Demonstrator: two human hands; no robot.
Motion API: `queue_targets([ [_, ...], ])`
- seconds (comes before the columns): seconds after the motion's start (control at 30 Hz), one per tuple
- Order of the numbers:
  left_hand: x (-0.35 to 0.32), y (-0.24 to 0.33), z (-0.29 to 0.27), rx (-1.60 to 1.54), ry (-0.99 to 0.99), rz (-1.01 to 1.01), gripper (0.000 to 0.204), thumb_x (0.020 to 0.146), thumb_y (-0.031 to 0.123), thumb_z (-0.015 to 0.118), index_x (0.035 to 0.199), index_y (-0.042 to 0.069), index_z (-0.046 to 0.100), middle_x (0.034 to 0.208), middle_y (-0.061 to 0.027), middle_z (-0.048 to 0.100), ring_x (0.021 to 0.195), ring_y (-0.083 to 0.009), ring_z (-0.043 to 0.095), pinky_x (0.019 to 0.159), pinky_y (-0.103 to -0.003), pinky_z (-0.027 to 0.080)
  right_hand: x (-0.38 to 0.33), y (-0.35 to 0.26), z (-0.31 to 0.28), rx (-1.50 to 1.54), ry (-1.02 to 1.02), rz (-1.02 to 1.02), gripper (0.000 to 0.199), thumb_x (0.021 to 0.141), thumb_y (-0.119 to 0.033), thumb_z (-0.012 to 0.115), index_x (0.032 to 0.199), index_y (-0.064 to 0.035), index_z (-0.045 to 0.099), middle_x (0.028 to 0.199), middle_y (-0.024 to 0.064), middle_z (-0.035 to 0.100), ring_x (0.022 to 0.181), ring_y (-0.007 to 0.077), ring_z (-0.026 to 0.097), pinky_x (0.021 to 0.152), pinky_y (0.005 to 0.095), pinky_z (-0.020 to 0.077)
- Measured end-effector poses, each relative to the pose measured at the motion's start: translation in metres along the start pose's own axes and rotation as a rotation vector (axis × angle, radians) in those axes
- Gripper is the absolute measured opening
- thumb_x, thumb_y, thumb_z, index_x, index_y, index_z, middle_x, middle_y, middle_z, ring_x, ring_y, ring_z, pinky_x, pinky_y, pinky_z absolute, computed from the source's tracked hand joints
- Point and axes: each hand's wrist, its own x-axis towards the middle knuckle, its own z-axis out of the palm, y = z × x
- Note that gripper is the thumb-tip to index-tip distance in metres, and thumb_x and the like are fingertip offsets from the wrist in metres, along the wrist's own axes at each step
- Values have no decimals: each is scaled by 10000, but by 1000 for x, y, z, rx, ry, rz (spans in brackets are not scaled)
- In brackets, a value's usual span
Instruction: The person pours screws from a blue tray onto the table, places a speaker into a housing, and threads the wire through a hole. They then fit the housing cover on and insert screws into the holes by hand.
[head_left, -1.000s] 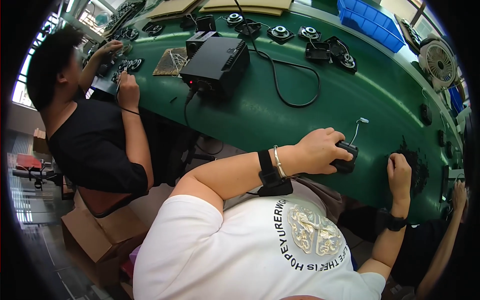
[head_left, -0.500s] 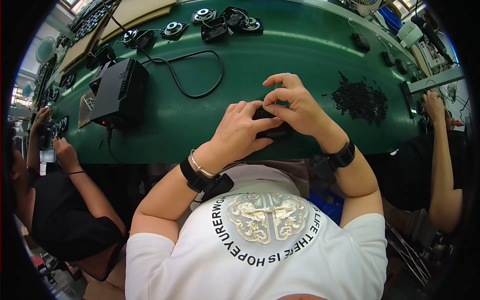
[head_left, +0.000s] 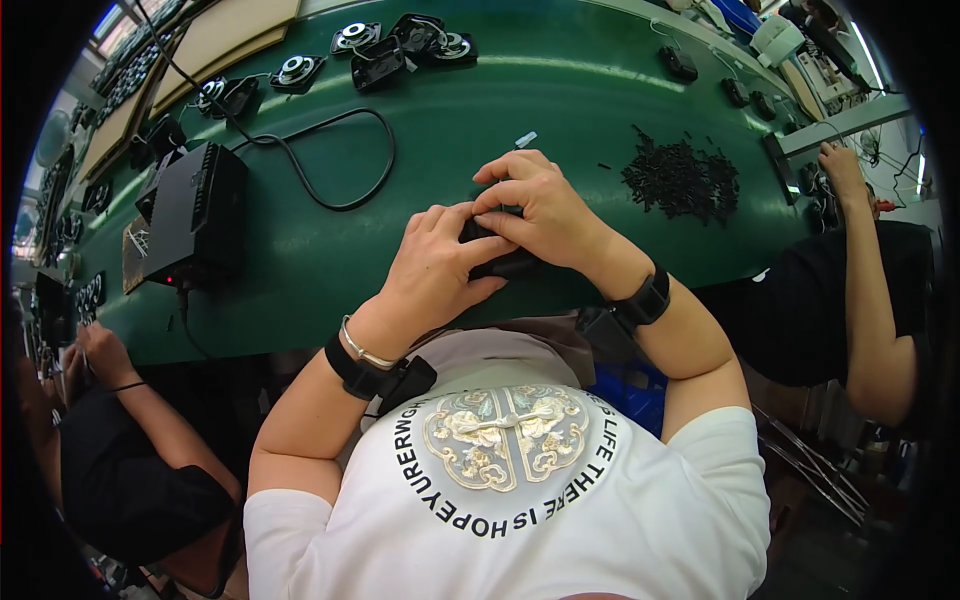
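A green table (head_left: 320,265) is spreading around the hands, a heap of small black pieces (head_left: 683,178) lying to their right, a black power unit (head_left: 215,215) standing to their left. The right hand (head_left: 550,215), a second ago beside the heap, is now meeting the left hand (head_left: 440,260) at a black box (head_left: 512,264). The left, half-curled, is gripping it; the right is pinching nearly closed, its contents unclear.

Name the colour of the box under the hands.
The box is black; the head view shows it best, though the hands partly cover it.
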Motion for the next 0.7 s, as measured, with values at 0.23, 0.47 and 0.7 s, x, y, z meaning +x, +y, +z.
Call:
queue_targets([
  [0.23,-1,1,-3,15,-8,-54,540,668,178,824,1178,277,678,1236,-163,568,1059,-321,541,944,-442,414,-8,29,-77,-69,171,362,203,810,-136,719,983,-32,697,978,105,671,886,276,640,797,354,512],
  [0.47,-2,1,-3,14,-19,-43,549,677,179,821,1195,288,671,1243,-175,564,1056,-327,541,945,-444,415,-25,89,-84,-566,-74,460,161,845,-146,654,939,-17,680,944,155,685,878,341,652,793,421,520],
  [0.7,-2,1,-2,14,-20,-66,547,667,173,819,1184,283,679,1226,-167,574,1049,-317,547,943,-433,417,-14,57,-79,-349,-96,435,124,835,-98,657,935,-25,669,849,133,670,791,287,647,744,338,517],
])
